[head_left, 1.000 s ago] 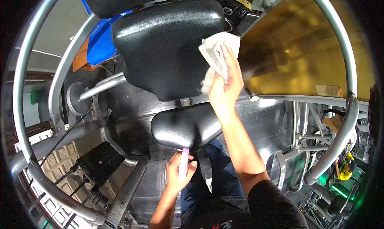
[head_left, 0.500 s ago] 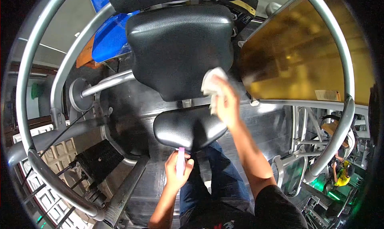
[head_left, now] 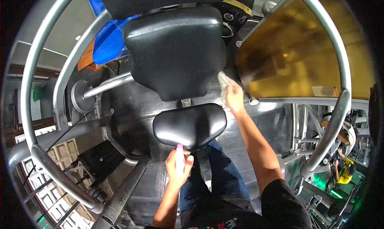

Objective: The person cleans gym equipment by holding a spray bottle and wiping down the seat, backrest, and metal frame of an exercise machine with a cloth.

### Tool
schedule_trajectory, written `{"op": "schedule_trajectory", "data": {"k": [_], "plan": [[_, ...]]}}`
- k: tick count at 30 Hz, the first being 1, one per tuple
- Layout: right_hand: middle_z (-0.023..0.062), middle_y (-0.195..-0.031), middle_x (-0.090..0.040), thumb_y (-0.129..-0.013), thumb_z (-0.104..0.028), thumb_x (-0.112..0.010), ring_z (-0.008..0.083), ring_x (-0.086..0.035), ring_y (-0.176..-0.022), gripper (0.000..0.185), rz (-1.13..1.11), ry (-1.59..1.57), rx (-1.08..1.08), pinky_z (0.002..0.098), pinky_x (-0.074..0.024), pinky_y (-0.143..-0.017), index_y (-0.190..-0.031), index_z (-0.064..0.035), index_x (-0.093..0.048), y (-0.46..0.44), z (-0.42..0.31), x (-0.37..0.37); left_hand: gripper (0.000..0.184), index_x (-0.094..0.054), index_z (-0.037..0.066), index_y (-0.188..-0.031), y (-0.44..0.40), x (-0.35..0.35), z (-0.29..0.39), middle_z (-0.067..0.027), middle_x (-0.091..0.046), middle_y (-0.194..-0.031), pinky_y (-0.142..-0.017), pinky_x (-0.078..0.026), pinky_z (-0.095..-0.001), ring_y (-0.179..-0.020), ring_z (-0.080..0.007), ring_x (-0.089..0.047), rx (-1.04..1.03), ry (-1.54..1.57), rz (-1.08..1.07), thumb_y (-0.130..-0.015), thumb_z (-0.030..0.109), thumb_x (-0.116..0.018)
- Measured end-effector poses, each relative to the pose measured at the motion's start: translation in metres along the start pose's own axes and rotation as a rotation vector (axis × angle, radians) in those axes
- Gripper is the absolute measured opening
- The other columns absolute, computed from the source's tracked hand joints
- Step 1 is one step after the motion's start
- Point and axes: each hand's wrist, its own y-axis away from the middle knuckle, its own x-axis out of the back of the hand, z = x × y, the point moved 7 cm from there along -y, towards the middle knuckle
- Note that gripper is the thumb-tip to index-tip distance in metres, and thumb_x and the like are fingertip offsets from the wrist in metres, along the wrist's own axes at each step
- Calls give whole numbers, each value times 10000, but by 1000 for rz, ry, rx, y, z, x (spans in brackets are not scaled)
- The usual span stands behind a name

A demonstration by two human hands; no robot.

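My right hand (head_left: 235, 96) grips a whitish cloth (head_left: 224, 85) at the lower right edge of the black padded backrest (head_left: 176, 55). Lower down, my left hand (head_left: 179, 167) is wrapped round a small white and pink object (head_left: 180, 159), held upright just below the front edge of the black seat pad (head_left: 190, 125). The fingers of my right hand are partly hidden behind the cloth.
Curved metal bars (head_left: 32, 81) frame both sides. A gold-coloured panel (head_left: 296, 57) stands at the right, a blue chair (head_left: 108, 43) at upper left, and a dark weight stack (head_left: 100, 161) at lower left. A person in yellow (head_left: 346, 173) is far off at lower right.
My right hand has moved with the cloth from the backrest's right side down to its lower right edge. My left hand has stayed nearly in place with its object.
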Motion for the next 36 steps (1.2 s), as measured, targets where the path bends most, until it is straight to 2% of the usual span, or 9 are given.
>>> {"op": "schedule_trajectory", "data": {"k": [3, 10, 15, 19, 22, 27, 29, 34, 36], "plan": [[84, -1110, -710, -1005, -135, -454, 133, -664, -843, 351, -29, -344, -194, 278, -538, -742, -1300, -20, -606, -16, -23, 15, 184, -623, 26, -921, 1, -4, 2, -95, -624, -797, -681, -497, -342, -707, -220, -622, -10, 13, 5, -807, 123, -730], [30, -995, -685, -930, -8, -479, 78, -590, -763, 399, -54, -437, 391, 237, -498, -699, -1301, -28, -622, -87, -212, 1, 162, -627, 30, -913, 2, -10, 20, -98, -621, -793, -681, -495, -341, -712, -226, -622, -94, -65, -60, -798, 90, -724], [216, -1221, -663, -921, -51, -504, 272, -641, -1176, 365, -11, 52, 571, 356, -490, -974, -1263, -3, -623, -87, -130, -14, 153, -629, 29, -912, 7, -17, 12, -101, -623, -795, -682, -495, -342, -721, -231, -629, -18, -69, -104, -800, 82, -719], [169, -1076, -726, -955, -78, -481, 204, -707, -973, 358, -134, 159, 261, 333, -537, -851, -1278, -15, -622, -45, -22, 12, 157, -639, 30, -908, 8, -28, 8, -105, -636, -813, -685, -498, -341, -719, -232, -633, 7, 11, -97, -806, 104, -732], [34, -927, -684, -931, -9, -448, 58, -550, -644, 417, -477, -27, -115, 250, -480, -561, -1301, -56, -635, -8, 37, 7, 165, -640, 27, -912, 6, -35, 10, -106, -640, -819, -692, -502, -344, -726, -232, -638, -12, -36, -116, -807, 116, -731], [37, -1002, -699, -905, 31, -455, 60, -574, -690, 489, -442, -320, -257, 231, -486, -599, -1376, -37, -564, -2, -8, 14, 162, -637, 23, -919, -1, -37, 11, -102, -634, -814, -681, -500, -342, -713, -226, -631, 6, -20, -81, -809, 103, -724], [35, -1010, -696, -903, 32, -459, 40, -576, -729, 481, -243, -275, 282, 206, -485, -644, -1371, -17, -560, -23, -85, 23, 159, -635, 22, -927, -5, -35, 15, -97, -625, -806, -661, -494, -333, -685, -212, -615, -24, -24, -41, -810, 89, -719], [3, -996, -652, -967, -55, -567, 63, -553, -750, 376, 57, -507, 304, 236, -488, -684, -1340, -6, -576, -70, -181, 21, 165, -634, 17, -936, -16, -32, 35, -86, -618, -800, -642, -488, -324, -665, -180, -596, -92, -113, -9, -807, 78, -717], [91, -1043, -688, -957, -30, -558, 164, -648, -851, 364, 71, -220, 563, 301, -517, -757, -1319, 9, -567, -82, -149, -7, 167, -634, 16, -937, -15, -29, 38, -83, -618, -800, -639, -486, -323, -665, -171, -593, -121, -118, 13, -806, 77, -717]]}}
